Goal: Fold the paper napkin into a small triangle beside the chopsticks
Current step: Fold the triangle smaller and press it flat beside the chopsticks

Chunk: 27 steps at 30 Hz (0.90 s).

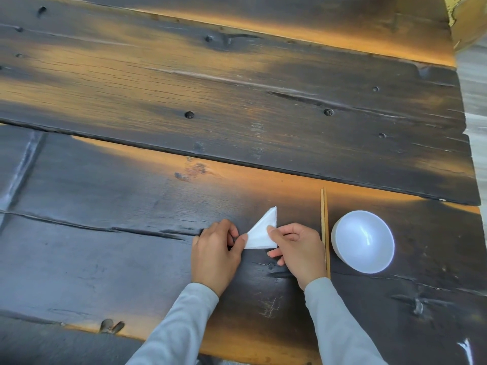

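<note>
A white paper napkin (262, 231) lies folded as a small triangle on the dark wooden table (131, 206), its tip pointing away from me. My left hand (216, 254) pinches the triangle's left corner between thumb and fingers. My right hand (297, 251) presses its thumb onto the right edge, with fingers curled under the lower right corner. A pair of wooden chopsticks (324, 219) lies straight just right of my right hand, partly hidden by it.
A white bowl (363, 241) stands right of the chopsticks. The table's right edge (471, 154) runs down the frame's right side, with pale floor beyond. A yellowish object (466, 19) sits at the far right corner.
</note>
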{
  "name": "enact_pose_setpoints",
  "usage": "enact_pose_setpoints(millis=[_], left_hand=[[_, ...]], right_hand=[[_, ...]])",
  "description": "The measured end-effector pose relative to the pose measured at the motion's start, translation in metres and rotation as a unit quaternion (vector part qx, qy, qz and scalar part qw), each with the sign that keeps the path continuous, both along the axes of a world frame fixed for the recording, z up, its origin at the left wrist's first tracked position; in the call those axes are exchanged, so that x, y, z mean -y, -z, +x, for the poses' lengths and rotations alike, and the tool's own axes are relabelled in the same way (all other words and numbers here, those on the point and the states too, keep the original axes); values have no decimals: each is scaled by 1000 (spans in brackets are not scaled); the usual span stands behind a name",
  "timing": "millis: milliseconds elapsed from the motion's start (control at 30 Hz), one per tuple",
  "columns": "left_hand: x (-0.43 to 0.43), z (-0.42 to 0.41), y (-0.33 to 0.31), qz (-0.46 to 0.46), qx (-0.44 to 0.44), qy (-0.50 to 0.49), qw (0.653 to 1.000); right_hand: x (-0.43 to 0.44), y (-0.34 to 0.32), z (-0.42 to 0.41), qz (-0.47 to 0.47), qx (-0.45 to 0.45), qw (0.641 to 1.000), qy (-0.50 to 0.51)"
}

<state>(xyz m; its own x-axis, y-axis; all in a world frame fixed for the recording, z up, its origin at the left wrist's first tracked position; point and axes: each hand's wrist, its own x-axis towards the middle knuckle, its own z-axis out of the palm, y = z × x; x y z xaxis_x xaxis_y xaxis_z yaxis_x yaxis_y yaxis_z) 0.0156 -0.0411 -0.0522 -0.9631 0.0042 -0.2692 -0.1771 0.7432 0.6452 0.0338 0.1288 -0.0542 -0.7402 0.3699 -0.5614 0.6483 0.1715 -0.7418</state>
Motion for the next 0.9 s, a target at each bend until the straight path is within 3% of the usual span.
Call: enact_pose_setpoints(millis=[133,300,467,633,900], left_hand=[[-1,4,3,-26,-15,9,1000],[0,5,5,-36,-24,19,999],[0,5,6,-39,-29,19,999],[1,5,9,-48,-43,32,997],[2,5,9,-47,-47,41,997]], right_hand=[[2,-1,0,21,-2,1000,-6],[6,-1,0,180,-42,982,-48],[10,5,7,270,-104,953,-92],[9,11,8,261,-128,942,-166],[3,14,4,235,-103,951,-173]])
